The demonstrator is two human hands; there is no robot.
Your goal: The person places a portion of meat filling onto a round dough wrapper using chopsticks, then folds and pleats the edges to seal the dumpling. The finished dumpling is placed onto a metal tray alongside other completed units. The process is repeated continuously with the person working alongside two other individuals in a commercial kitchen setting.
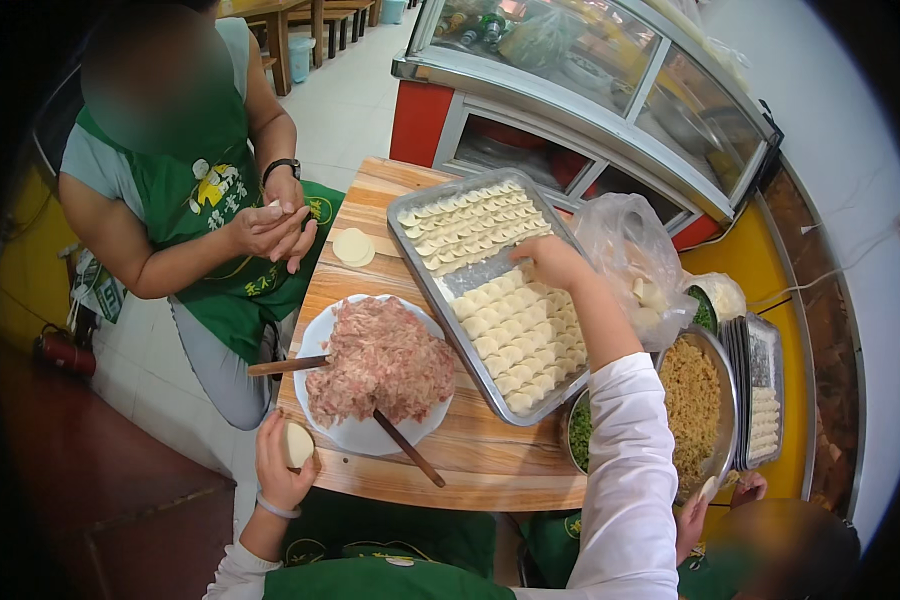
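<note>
My left hand (pixel 283 465) holds a stack of round dough wrappers (pixel 298 445) at the table's near left edge. Over a metal tray (pixel 487 394) of folded dumplings (pixel 525 334), my right hand (pixel 546 261) reaches down at the gap between two groups of rows; its fingertips are partly hidden, so whether they hold a dumpling is unclear. Raw minced meat filling (pixel 382 360) is heaped on a white plate (pixel 345 442) left of the tray. One wooden-handled utensil (pixel 409 448) sticks out of the meat towards me, another (pixel 289 366) to the left.
A few wrappers (pixel 353 247) lie on the wooden table (pixel 517 480). Across the left corner a co-worker's hands (pixel 274 229) work close together. At right are a plastic bag (pixel 630 262), a bowl of chopped greens (pixel 579 435), a basin of yellowish filling (pixel 688 405), stacked trays (pixel 765 397) and another person's hands (pixel 694 521).
</note>
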